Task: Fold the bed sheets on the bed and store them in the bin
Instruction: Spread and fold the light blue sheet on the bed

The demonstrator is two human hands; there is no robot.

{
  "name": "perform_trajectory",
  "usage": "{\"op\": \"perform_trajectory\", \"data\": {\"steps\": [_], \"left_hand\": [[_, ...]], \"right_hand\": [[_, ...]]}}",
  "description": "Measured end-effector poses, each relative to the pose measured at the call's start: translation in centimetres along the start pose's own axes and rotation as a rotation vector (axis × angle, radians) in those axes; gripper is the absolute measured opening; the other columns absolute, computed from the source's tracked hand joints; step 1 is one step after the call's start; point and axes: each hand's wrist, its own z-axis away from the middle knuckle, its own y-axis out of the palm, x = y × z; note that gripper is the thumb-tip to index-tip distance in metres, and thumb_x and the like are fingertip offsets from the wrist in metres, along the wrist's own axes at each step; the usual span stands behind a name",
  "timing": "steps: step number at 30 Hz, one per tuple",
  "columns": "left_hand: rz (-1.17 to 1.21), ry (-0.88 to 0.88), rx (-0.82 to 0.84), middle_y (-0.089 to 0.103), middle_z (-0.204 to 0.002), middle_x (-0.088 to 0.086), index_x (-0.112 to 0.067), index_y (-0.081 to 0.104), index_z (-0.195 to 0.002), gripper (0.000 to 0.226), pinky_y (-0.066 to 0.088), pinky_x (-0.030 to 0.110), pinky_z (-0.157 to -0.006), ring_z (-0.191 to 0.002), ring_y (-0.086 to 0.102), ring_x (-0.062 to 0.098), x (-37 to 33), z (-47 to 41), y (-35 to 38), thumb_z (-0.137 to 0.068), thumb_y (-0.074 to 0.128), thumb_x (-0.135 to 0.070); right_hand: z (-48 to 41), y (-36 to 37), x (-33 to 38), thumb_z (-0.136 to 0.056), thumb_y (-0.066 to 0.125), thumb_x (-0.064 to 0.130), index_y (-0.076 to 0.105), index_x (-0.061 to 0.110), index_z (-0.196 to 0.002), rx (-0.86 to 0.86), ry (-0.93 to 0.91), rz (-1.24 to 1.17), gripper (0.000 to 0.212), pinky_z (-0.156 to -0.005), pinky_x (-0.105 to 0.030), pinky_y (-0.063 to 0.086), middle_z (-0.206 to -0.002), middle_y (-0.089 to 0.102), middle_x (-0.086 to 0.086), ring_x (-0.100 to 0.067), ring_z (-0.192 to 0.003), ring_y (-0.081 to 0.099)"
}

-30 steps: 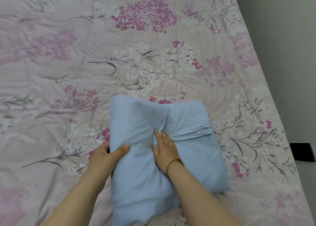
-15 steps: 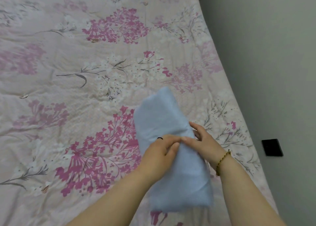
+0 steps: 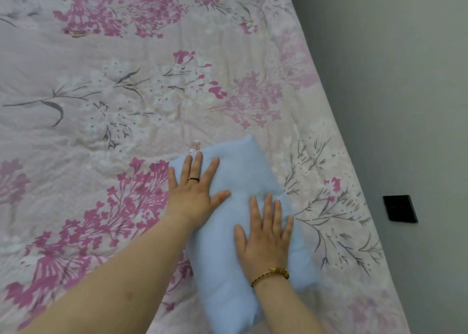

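We find the light-blue bed sheet [image 3: 240, 174] folded into a long, plump packet, lying on the bed [image 3: 88, 136] close to its right edge. The packet runs slantwise, its far end pointing up the bed and its near end reaching almost to the bottom of our view.

Both hands lie flat on it, palms down. Our left hand [image 3: 195, 194] rests on the far left part of the packet, fingers straight and spread wide, thumb out toward the right; its little finger lies at the packet's left edge. A dark ring [image 3: 193, 179] sits on one finger. Our right hand [image 3: 266, 240] presses the middle of the packet, nearer to us, fingers straight and only slightly apart, thumb out to the left. A braided yellow and red bracelet [image 3: 271, 274] circles that wrist.

Under the sheet the bed's pale pink floral cover [image 3: 253, 100], with magenta blooms and grey stems, lies wrinkled and runs to the right edge. A small pale tag or clip [image 3: 195, 146] shows on the cover just beyond the packet's far left corner; we cannot tell what it is. Past the right edge is a plain grey surface [image 3: 392, 80], and on it a small black square plate [image 3: 400, 208], well apart from the sheet
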Motion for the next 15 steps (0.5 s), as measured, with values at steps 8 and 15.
{"op": "perform_trajectory", "data": {"steps": [8,15], "left_hand": [[-0.1,0.033,-0.081,0.016,-0.153,0.01,-0.03,0.005,-0.146,0.087,-0.022,0.031,-0.107,-0.141,0.005,0.018,1.6,-2.1,3.5,-0.076,-0.013,-0.077],[-0.066,0.041,-0.176,0.051,-0.135,0.018,-0.021,0.034,-0.136,0.069,-0.003,0.034,-0.11,-0.127,0.029,0.023,1.8,-2.0,4.1,-0.091,0.006,-0.064]], "right_hand": [[-1.1,4.5,0.2,-0.093,0.004,0.049,0.036,0.017,-0.131,-0.081,-0.008,-0.004,0.059,-0.114,-0.046,-0.005,-0.155,-0.016,-0.002,-0.019,-0.144,-0.012],[-3.5,1.3,1.3,-0.062,0.037,0.046,0.054,0.016,-0.093,-0.245,-0.041,0.044,0.045,-0.083,-0.04,0.038,-0.093,0.067,-0.009,-0.029,-0.088,0.06]]}}
